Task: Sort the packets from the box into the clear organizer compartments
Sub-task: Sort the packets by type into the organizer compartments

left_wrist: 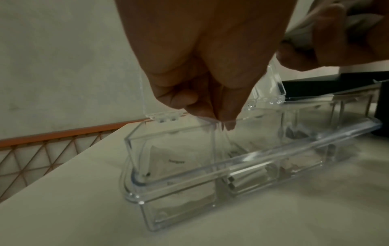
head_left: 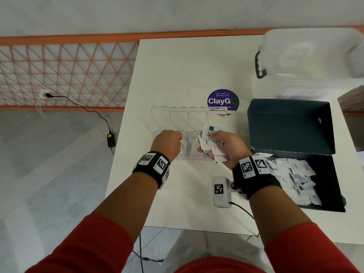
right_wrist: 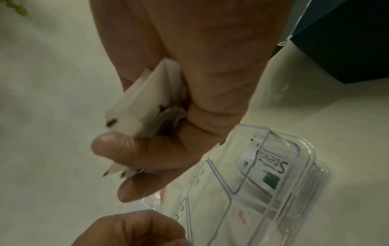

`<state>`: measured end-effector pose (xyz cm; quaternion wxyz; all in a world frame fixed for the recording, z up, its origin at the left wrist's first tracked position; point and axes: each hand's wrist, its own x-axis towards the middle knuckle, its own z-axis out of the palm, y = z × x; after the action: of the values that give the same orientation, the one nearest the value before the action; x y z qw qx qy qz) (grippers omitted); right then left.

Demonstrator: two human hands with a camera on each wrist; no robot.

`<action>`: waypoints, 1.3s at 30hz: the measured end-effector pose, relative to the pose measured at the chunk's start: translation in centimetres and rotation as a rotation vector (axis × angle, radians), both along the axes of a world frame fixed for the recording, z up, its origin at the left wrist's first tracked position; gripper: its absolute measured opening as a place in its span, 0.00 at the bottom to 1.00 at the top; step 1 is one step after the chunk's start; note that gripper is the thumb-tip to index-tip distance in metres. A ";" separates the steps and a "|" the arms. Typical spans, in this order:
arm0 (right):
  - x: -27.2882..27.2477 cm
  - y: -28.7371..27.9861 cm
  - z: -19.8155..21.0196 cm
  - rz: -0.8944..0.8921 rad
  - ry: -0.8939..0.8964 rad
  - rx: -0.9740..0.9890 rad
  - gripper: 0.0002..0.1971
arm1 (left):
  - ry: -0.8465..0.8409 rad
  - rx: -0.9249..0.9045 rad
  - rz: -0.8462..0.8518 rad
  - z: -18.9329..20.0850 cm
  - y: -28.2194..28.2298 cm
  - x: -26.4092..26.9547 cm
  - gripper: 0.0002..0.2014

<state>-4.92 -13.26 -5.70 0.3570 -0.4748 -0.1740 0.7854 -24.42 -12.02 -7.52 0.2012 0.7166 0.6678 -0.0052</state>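
The clear organizer [head_left: 192,148] sits mid-table with its lids [head_left: 178,117] tipped back. My left hand [head_left: 167,140] hovers over its left end, fingertips [left_wrist: 219,116] pinched together at the divider on a white packet [head_left: 183,146]. Another packet [left_wrist: 174,159] lies in the leftmost compartment. My right hand [head_left: 226,148] grips a bunch of white packets [right_wrist: 143,108] above the organizer's right half. A packet with a green mark [right_wrist: 271,169] lies in the right end compartment. The dark box [head_left: 332,186], lid upright, holds several more packets [head_left: 295,178] at the right.
A large clear lidded tub [head_left: 311,56] stands at the table's back right. A purple round sticker [head_left: 223,100] lies behind the organizer. The table's left edge [head_left: 120,146] drops to the floor, where a power adapter [head_left: 111,140] and cable lie.
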 end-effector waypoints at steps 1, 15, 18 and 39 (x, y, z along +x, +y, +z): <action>0.0 0.0 -0.1 0.003 0.017 -0.011 0.13 | 0.011 0.028 -0.025 -0.1 -0.1 0.0 0.10; -0.6 -0.7 0.9 0.065 -0.065 0.128 0.11 | -0.712 -0.095 0.128 5.6 1.9 1.9 0.06; -0.3 -0.8 1.0 0.044 -0.068 0.133 0.11 | -0.771 -0.077 0.183 6.3 2.3 1.5 0.08; 5.0 -1.3 0.7 -0.233 -0.097 0.118 0.05 | -0.448 -0.181 0.110 3.8 0.3 7.6 0.20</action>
<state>0.09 -14.61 -4.97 0.4641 -0.5074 -0.1805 0.7033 -16.81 -11.69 -3.70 0.4075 0.6414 0.6416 0.1049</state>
